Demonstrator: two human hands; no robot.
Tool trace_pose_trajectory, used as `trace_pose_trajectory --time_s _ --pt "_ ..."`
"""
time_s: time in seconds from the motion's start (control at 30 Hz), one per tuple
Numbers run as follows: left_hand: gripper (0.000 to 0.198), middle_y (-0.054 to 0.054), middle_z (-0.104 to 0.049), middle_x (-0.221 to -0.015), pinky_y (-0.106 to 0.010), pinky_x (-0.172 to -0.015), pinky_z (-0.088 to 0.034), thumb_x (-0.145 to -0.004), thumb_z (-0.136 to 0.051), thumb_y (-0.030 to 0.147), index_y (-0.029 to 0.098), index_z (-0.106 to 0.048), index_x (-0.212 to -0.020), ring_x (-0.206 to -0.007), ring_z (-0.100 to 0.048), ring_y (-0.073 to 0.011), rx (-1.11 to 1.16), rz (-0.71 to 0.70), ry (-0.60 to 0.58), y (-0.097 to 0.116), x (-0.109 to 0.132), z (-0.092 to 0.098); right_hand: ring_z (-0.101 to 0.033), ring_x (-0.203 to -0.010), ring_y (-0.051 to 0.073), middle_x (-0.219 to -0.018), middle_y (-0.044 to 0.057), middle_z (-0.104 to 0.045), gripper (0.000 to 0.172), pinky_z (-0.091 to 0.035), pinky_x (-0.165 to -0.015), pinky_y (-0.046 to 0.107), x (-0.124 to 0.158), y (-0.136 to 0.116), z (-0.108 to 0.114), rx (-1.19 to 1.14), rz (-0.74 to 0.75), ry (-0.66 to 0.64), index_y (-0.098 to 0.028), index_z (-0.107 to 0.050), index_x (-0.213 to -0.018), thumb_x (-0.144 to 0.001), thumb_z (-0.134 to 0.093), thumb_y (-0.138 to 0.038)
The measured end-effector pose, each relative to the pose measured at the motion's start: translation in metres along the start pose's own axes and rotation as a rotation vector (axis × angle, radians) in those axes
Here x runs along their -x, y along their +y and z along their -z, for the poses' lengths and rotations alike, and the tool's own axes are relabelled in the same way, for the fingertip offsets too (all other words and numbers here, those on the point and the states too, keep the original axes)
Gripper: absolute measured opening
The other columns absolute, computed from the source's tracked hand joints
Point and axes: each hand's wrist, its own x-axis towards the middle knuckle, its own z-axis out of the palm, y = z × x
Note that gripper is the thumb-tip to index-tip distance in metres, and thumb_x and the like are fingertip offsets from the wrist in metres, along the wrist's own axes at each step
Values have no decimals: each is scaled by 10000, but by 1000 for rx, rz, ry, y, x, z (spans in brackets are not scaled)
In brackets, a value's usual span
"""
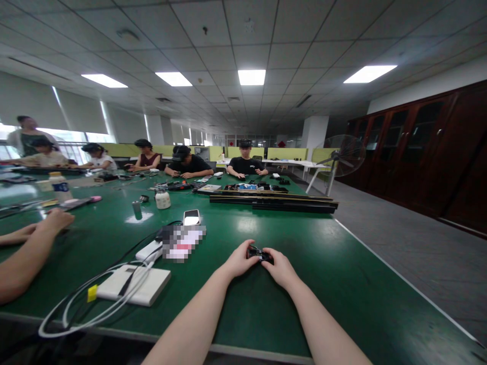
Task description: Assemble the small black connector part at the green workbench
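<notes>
Between both hands is a small black device (260, 254) with some silvery detail on top; its exact kind is too small to make out. My left hand (242, 260) grips its left end, thumb along the near side and fingers behind. At the opposite end, my right hand (280, 264) holds it with thumb and fingers closed. The device is at or just above the green tabletop (251, 304), and the fingers cover both of its ends.
Left of my arms lie a white box (152, 284) with looped white cables, a phone-like device (191, 217) and a jar (163, 199). Long black bars (274, 202) lie across the table beyond my hands. A co-worker's arm (30, 253) rests at far left; several people sit farther back.
</notes>
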Motion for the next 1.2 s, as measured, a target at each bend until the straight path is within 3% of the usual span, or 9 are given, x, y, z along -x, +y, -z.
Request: trace_pose_trajectory --time_s 1.2 --pt "485 -58 -624 -999 -299 -766 -472 -726 -603 264 176 -485 -1188 -806 -584 -174 -49 7 -19 2 0 2 -592 -964 187 -1037 44 -644 388 -445 -864 317 3 -4 2 -29 -37 14 -238 -577 -1074 -688 -598 -207"
